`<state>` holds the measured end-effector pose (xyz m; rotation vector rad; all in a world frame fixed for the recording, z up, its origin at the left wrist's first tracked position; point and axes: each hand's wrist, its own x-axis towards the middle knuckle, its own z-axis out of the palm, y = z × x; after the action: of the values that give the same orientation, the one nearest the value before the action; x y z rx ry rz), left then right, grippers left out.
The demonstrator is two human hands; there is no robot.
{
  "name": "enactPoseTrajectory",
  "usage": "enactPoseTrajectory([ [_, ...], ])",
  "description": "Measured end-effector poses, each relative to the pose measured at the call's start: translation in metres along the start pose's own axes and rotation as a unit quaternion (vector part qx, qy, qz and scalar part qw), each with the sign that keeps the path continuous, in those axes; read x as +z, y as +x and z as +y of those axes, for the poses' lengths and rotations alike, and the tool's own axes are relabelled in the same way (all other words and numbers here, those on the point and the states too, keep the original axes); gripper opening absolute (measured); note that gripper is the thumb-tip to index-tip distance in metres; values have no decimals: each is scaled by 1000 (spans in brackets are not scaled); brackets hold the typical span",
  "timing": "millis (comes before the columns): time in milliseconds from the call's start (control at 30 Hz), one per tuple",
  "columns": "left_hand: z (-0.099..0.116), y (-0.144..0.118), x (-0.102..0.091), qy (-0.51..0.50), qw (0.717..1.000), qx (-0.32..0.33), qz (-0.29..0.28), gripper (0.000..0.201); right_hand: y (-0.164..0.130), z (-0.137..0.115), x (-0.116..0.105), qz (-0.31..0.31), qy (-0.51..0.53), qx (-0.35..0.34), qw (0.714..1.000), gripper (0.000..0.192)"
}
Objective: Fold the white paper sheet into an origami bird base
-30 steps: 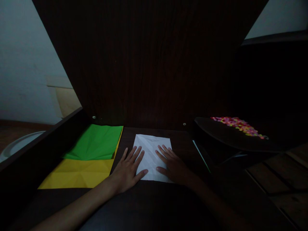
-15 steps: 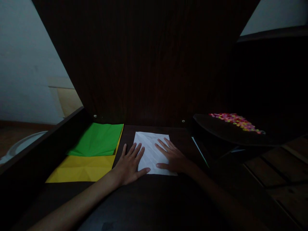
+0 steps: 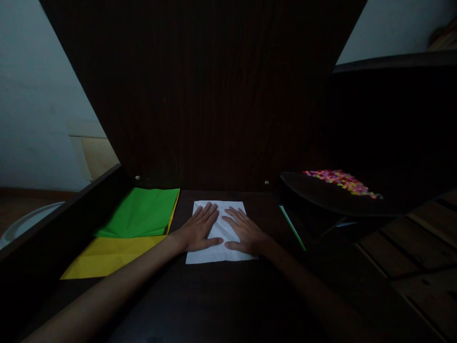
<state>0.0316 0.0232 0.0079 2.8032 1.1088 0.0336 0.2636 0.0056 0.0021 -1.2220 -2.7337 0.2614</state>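
Observation:
A creased white paper sheet lies flat on the dark wooden table. My left hand rests palm down on its left half with the fingers spread. My right hand lies flat on the right half, fingers apart. The two thumbs nearly meet in the middle of the sheet. Neither hand grips anything.
A green sheet lies over a yellow sheet to the left. A dark tray with several small colourful pieces stands at the right. A thin green-edged strip lies beside it. A tall dark wooden panel rises behind.
My left hand has slid from the paper's left edge onto the sheet. The hands have come closer together. The view has shifted slightly.

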Motion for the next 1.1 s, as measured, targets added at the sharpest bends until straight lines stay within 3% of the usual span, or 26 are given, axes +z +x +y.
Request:
enactPoseTrajectory([
  [200,-11,8,6,3,999,-31,9,97,0,-1,4,-2,8,-27,1000,87],
  [400,-19,10,7,16,998,-48,22,106,-7,-8,5,13,-5,-68,998,69],
  [567,-24,11,6,33,997,-53,37,96,-9,-18,9,22,-7,-83,996,55],
  [733,-28,10,9,37,997,-51,40,76,-9,-23,10,15,9,-94,995,56],
  [1100,-32,10,16,40,996,-38,69,61,-13,-25,2,-15,42,-87,995,53],
])
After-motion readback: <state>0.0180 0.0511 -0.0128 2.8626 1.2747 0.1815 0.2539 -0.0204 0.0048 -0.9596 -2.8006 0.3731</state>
